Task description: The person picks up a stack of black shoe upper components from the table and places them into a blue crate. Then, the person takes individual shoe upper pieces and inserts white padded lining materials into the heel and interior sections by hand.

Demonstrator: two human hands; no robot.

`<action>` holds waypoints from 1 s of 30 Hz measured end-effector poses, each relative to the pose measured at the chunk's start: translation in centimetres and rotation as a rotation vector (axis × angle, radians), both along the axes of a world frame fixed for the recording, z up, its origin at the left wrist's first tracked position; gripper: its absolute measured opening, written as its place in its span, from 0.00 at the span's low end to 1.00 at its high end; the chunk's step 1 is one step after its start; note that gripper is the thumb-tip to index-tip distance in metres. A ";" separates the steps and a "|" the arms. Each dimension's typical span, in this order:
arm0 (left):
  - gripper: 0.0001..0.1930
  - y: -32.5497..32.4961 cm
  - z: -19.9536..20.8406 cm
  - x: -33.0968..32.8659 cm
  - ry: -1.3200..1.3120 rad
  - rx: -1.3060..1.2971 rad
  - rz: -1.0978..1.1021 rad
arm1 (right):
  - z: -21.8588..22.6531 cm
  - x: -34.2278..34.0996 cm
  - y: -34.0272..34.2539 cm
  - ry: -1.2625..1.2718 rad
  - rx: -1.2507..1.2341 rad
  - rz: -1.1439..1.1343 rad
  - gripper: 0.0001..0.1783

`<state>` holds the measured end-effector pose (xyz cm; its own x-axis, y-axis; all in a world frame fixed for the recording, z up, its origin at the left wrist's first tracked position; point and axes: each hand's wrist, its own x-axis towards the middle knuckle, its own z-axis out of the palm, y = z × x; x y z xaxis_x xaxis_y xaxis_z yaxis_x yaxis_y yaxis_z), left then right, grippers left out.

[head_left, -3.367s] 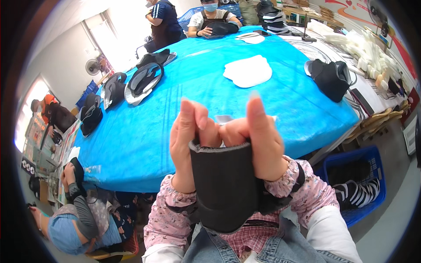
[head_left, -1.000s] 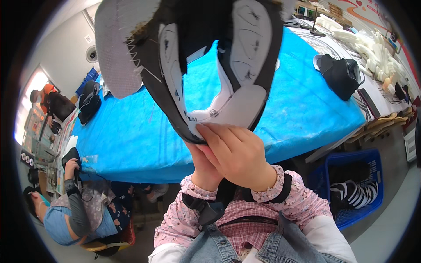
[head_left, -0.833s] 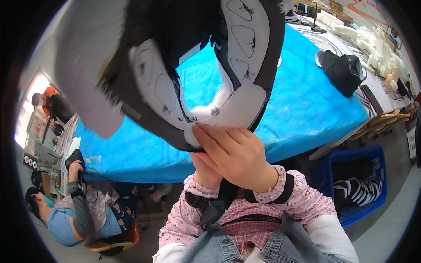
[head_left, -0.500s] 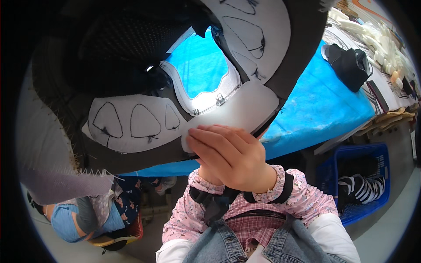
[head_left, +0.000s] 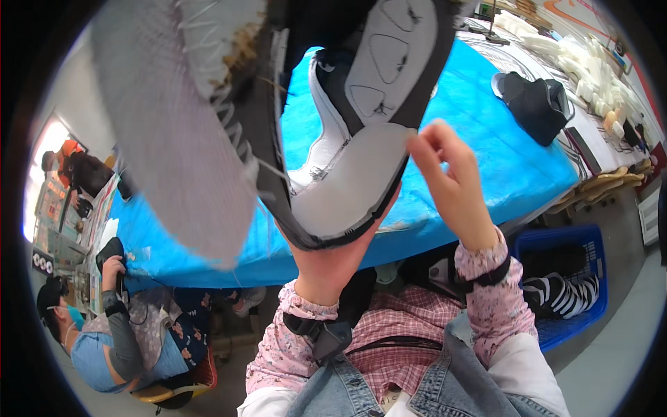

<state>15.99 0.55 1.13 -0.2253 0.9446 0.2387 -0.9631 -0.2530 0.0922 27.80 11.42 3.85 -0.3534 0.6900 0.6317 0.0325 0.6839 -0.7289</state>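
Observation:
Close to the camera hangs a dark shoe upper showing its inner side, with white stitched patches and a pale ribbed fabric part at the left. A smooth white stiff piece lies along its lower edge. My left hand grips the upper from below, its fingers mostly hidden behind it. My right hand is raised at the right end of the white piece, fingers bent and tips drawn together in a pinch by the edge. Whatever they may hold is too small to make out.
A blue-covered table stretches behind, with a black shoe on it. White shoe-form pieces are heaped at the far right. A blue crate with striped shoes stands lower right. A seated co-worker is at the left.
The shoe upper has turned and shifted, bringing the ribbed part up in front. My right hand has come off the white piece to its right end. My left hand now shows underneath.

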 end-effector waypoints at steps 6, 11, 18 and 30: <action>0.35 -0.5 -0.8 0.0 0.137 -0.047 0.016 | -1.2 -0.9 0.6 -0.028 -0.120 0.164 0.14; 0.37 -0.8 -0.5 -0.2 0.035 -0.022 0.020 | -0.5 0.7 1.2 0.143 -0.476 0.455 0.23; 0.37 -0.4 0.4 -0.1 0.074 -0.004 0.054 | -1.7 1.6 1.9 0.236 -0.369 0.366 0.16; 0.40 -0.1 0.5 1.6 0.910 0.021 0.365 | 0.5 2.6 1.0 0.254 0.249 0.097 0.18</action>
<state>17.59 0.43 1.62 -0.2242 0.8473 0.4814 -0.3886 -0.5308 0.7532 30.37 12.42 4.31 -0.2196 0.4752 0.8521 -0.2019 0.8323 -0.5162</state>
